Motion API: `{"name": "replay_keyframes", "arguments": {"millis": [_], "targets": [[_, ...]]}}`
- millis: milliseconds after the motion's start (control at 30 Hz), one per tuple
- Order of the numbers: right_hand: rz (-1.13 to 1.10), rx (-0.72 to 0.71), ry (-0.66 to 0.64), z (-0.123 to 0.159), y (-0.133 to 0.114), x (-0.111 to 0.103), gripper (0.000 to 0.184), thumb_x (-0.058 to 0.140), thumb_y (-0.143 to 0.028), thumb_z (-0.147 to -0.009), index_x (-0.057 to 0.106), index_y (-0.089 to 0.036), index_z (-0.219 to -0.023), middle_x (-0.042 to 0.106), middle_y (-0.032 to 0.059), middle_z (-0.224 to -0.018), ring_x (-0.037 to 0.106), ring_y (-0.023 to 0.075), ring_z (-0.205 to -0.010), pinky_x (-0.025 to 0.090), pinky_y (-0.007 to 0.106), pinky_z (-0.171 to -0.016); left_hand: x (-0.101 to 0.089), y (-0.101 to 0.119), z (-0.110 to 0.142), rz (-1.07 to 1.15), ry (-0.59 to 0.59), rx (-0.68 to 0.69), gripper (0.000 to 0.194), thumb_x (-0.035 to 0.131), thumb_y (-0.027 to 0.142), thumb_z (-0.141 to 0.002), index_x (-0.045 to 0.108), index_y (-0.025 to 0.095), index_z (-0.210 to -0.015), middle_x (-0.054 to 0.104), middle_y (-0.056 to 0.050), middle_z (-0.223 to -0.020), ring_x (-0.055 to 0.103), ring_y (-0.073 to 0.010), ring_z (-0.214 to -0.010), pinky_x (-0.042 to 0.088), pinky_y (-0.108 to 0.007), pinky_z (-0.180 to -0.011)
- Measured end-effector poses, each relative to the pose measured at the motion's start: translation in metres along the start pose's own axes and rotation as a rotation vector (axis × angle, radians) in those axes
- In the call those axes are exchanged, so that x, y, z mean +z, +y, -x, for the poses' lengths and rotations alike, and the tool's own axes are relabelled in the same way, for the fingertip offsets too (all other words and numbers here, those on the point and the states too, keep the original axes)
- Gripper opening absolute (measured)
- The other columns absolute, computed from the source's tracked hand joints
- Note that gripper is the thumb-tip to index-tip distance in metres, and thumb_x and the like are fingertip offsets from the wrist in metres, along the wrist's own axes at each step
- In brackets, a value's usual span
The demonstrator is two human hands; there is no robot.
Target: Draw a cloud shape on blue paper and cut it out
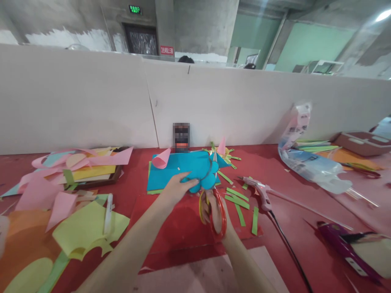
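Observation:
My left hand (176, 188) pinches the edge of a blue paper piece (208, 180) with rounded, scalloped lobes. My right hand (215, 212) grips a pair of scissors (224, 221) with red and yellow handles. Their blades point away from me at the right side of the blue piece. Under and behind it lies a sheet of blue paper (161, 175) with a pink paper cone (161, 158) on it. Several green paper strips (239, 200) are scattered to the right of my right hand.
A pink glue gun (261, 191) lies at the right, its black cord running toward me. Paper scraps (88, 228) and a marker (108, 213) cover the left side. A plastic bag (311, 167), a purple tool (342, 248) and a brown box (363, 142) stand farther right. A white partition (91, 101) bounds the back.

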State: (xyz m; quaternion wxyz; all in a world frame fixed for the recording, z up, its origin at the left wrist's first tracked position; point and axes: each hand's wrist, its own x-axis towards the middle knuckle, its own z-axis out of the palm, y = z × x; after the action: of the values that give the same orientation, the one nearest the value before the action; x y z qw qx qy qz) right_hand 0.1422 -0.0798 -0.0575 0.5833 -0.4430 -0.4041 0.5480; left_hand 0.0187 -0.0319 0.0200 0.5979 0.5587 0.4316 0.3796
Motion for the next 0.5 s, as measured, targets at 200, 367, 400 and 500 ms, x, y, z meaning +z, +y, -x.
{"name": "replay_keyframes", "arguments": {"millis": [200,367,400,500], "targets": [[-0.038,0.0,0.023,-0.0019,0.0022,-0.0011,0.04,0.049,-0.057,-0.079,0.036,-0.022,-0.064,0.031,-0.0099,-0.045,0.029,0.0053,-0.028,0.028,0.021,-0.029,-0.0009,-0.0033,-0.0006,-0.3,0.074,0.251,0.042,0.061,0.026,-0.072,0.059,0.025,-0.113,0.061,-0.005,-0.118,0.056,-0.0231,-0.108,0.043,-0.033,-0.09],[-0.006,-0.02,0.02,-0.0014,0.0014,-0.0012,0.044,0.05,-0.057,-0.077,0.032,-0.022,-0.058,0.028,-0.01,-0.044,0.032,0.0049,-0.028,0.03,0.02,-0.029,-0.0042,-0.0039,0.0009,-0.38,0.028,0.25,0.029,0.053,0.032,-0.078,0.064,0.021,-0.103,0.069,-0.005,-0.089,0.063,-0.0213,-0.083,0.047,-0.029,-0.072],[0.0,-0.017,0.019,-0.0015,0.0022,-0.0014,0.043,0.05,-0.057,-0.077,0.032,-0.022,-0.058,0.029,-0.01,-0.044,0.032,0.0049,-0.028,0.03,0.02,-0.029,-0.0051,-0.0035,0.0009,-0.394,0.046,0.268,0.026,0.053,0.033,-0.078,0.066,0.021,-0.097,0.069,-0.004,-0.089,0.063,-0.021,-0.083,0.047,-0.029,-0.071],[0.016,0.012,0.018,-0.0028,0.0059,-0.002,0.043,0.049,-0.06,-0.076,0.033,-0.023,-0.061,0.03,-0.0101,-0.045,0.033,0.0053,-0.027,0.029,0.02,-0.028,-0.0073,-0.0009,0.0007,-0.428,0.06,0.287,0.022,0.052,0.036,-0.078,0.067,0.021,-0.079,0.068,-0.002,-0.08,0.06,-0.0186,-0.074,0.044,-0.026,-0.064]]}}
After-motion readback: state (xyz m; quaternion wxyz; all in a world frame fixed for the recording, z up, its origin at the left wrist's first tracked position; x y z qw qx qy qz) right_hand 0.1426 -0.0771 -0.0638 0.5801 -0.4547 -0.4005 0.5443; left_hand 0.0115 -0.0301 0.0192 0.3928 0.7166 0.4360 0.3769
